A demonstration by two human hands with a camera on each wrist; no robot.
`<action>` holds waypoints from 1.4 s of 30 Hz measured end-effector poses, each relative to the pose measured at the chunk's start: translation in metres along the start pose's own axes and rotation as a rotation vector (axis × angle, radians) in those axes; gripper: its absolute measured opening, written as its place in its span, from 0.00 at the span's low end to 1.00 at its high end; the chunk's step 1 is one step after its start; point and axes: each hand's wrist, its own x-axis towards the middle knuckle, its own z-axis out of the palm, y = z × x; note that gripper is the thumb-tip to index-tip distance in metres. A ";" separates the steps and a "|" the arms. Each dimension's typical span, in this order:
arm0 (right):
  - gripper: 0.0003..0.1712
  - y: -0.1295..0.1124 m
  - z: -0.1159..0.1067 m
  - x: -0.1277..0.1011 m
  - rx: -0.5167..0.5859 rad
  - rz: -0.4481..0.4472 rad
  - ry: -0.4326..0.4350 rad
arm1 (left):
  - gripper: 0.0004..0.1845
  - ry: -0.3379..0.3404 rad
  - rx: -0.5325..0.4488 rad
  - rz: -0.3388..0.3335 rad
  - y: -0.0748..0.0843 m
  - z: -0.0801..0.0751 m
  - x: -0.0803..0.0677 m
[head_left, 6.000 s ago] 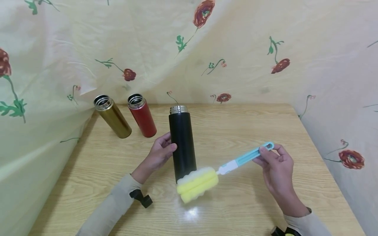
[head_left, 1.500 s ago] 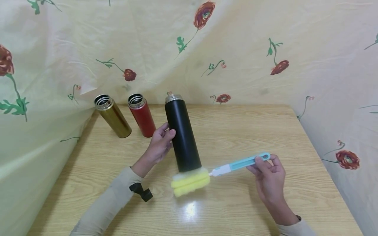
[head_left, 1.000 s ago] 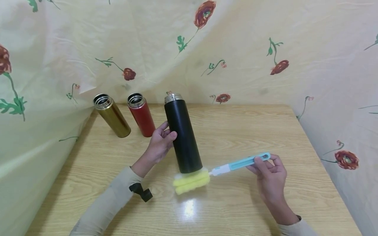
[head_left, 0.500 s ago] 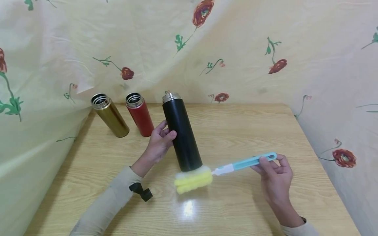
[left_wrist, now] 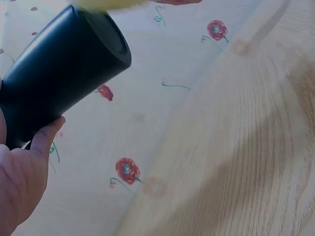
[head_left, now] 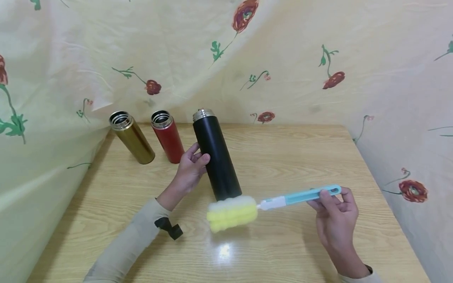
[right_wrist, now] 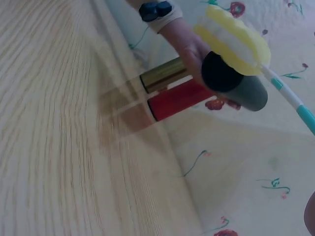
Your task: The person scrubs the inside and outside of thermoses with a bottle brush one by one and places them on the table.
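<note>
My left hand (head_left: pixel 191 167) grips a black thermos bottle (head_left: pixel 217 157) around its middle. The bottle is held up off the table, its steel threaded mouth tilted away and its base toward me. In my right hand (head_left: pixel 337 216) the blue-and-white handle of a sponge bottle brush (head_left: pixel 231 214) is pinched between thumb and fingers near its hanging loop. The yellow-and-white sponge head lies across the lower end of the bottle in the head view; the right wrist view shows the sponge (right_wrist: pixel 236 42) close by the bottle's base (right_wrist: pixel 219 73). Whether they touch I cannot tell.
A gold bottle (head_left: pixel 132 137) and a red bottle (head_left: pixel 168 137) stand lidless at the back left of the wooden table (head_left: pixel 290 157). Flower-patterned cloth (head_left: pixel 198 47) hangs behind and at both sides.
Since the earliest frame the black bottle has been raised and tilted further. Over the last second the brush has shifted back and forth along the bottle's base, lately to the right.
</note>
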 end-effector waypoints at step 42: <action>0.16 -0.019 -0.029 0.022 -0.083 -0.044 0.085 | 0.43 0.106 0.493 0.265 0.007 -0.018 0.029</action>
